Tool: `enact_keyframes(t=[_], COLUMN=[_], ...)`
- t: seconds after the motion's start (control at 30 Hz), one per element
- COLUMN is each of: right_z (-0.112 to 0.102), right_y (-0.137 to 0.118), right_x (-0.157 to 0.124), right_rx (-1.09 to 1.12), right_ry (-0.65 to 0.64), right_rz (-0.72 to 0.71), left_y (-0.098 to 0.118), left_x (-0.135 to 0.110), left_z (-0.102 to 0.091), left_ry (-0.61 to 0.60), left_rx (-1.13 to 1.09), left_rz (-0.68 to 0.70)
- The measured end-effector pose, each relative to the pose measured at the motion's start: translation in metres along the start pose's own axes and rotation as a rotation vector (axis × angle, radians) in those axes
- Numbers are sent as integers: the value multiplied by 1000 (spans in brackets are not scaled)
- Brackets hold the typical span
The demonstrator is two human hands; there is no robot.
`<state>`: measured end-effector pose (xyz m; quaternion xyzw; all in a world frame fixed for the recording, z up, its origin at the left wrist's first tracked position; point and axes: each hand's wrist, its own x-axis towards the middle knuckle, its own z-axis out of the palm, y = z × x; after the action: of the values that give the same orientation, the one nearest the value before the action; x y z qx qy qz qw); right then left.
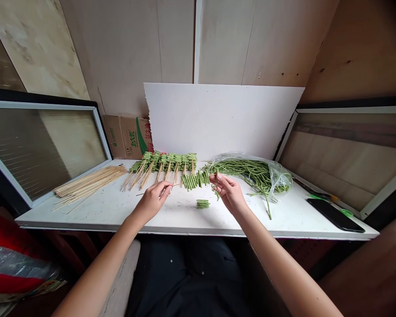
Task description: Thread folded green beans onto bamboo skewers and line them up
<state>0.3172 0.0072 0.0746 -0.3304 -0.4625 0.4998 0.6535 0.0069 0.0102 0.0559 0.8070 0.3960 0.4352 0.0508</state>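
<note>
My left hand [154, 197] is closed in a pinch on a thin bamboo skewer [139, 194] that carries a row of cut green bean pieces [195, 179] at its far end. My right hand [227, 189] is closed on a short green bean piece beside that row. A small bundle of cut bean pieces [203, 204] lies on the white table [112, 211] between my hands. Behind them lie several finished bean skewers [161, 165].
A pile of bare bamboo skewers [89, 184] lies at the left. A clear plastic bag of long green beans [257, 174] sits at the right. A black phone [335, 214] and a knife [317, 193] lie at the far right. A cardboard box [127, 136] stands at the back.
</note>
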Motion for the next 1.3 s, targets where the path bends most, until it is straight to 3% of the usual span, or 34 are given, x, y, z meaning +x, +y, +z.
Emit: enact_keyframes(t=[0.87,1.3], right_z=[-1,0], right_y=[6,9], right_x=[1,3], right_rx=[-119,-95], right_ry=[17,81], right_rz=[-51,-46], left_y=[7,10], left_x=[1,1], left_z=[-10,1], left_ry=[56,68], left_rx=[70,13], left_rz=[109,99])
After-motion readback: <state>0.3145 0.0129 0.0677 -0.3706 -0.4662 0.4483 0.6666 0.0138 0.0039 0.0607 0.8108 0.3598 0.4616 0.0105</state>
